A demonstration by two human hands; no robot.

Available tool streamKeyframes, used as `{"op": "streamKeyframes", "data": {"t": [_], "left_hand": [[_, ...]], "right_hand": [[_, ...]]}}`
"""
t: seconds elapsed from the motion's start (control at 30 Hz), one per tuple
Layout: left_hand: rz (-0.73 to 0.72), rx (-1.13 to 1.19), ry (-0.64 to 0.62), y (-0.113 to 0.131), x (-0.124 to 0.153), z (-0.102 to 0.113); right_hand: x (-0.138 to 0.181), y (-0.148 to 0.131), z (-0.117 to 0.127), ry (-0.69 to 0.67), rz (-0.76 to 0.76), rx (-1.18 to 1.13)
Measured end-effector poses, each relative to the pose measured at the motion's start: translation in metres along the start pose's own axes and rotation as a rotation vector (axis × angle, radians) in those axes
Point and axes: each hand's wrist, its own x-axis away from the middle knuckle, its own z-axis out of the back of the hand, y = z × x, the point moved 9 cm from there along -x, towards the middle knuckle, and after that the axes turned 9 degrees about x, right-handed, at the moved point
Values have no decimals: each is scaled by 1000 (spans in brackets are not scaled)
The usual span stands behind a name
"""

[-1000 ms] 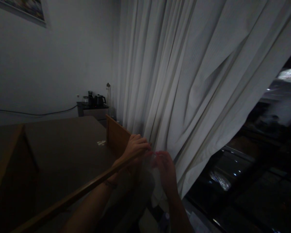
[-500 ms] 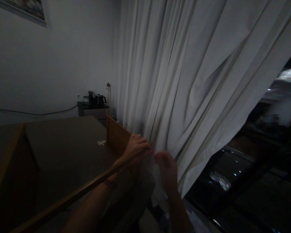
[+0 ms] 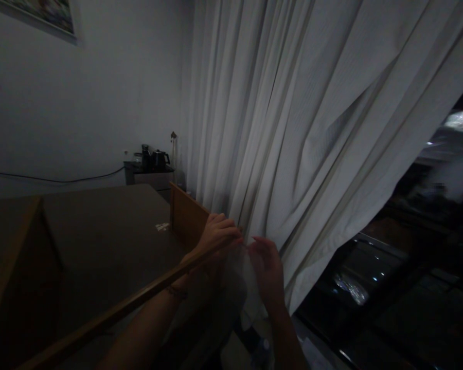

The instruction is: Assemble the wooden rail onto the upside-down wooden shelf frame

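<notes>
My left hand (image 3: 219, 234) is closed, its fingers curled at the far end of a long thin wooden strip (image 3: 131, 303). Its forearm passes under the strip, and what the fingers grip is hidden. Just right of it, my right hand (image 3: 267, 262) is bent in a pinch, the fingertips close to the left ones; anything held is too dim and small to name. Below and between both hands hangs a pale, see-through sheet (image 3: 236, 272), like thin plastic. Behind the left hand stands an upright brown wooden panel (image 3: 189, 208).
A dark table top (image 3: 111, 226) with a whitish scrap (image 3: 162, 226) lies left. Another wooden panel (image 3: 19, 267) stands near left. White curtains (image 3: 278, 144) hang right, beside dark glass. A black kettle (image 3: 160, 158) stands on a cabinet (image 3: 150, 178) at the back.
My right hand has shifted slightly, its index finger lifting away from the left fingertips. My left hand stays in the same place on the strip.
</notes>
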Motion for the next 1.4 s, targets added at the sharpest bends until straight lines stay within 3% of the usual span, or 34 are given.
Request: {"op": "streamKeyframes", "data": {"t": [0.1, 0.17, 0.4, 0.5, 0.6, 0.73, 0.93, 1.0, 1.1, 1.17, 1.27, 1.4], "left_hand": [[6, -9, -12, -1, 0, -2], [0, -3, 1, 0, 0, -1], [-26, 25, 20, 4, -1, 3], [-24, 13, 14, 5, -1, 4], [-12, 5, -6, 5, -2, 3], [-2, 7, -7, 3, -2, 1], [13, 17, -13, 1, -2, 1], [13, 17, -23, 3, -2, 1], [-1, 10, -20, 4, -2, 2], [-7, 3, -15, 4, -2, 2], [9, -9, -20, 0, -1, -1], [14, -6, -10, -2, 0, -1]], "right_hand": [[3, -6, 7, 37, 104, 166], [4, -9, 2, 10, 117, 154], [0, 12, -28, -107, -225, -388], [2, 17, -30, -136, -281, -413], [3, 10, -15, -64, -157, -222], [6, -10, 4, 38, 129, 128], [10, -36, 0, -20, 523, 440], [11, -42, -4, -20, 592, 495], [7, -40, -2, 72, 461, 425], [3, -27, 0, 136, 215, 231], [3, -3, -10, 120, -108, -87], [2, 5, -21, 22, -180, -179]]}}
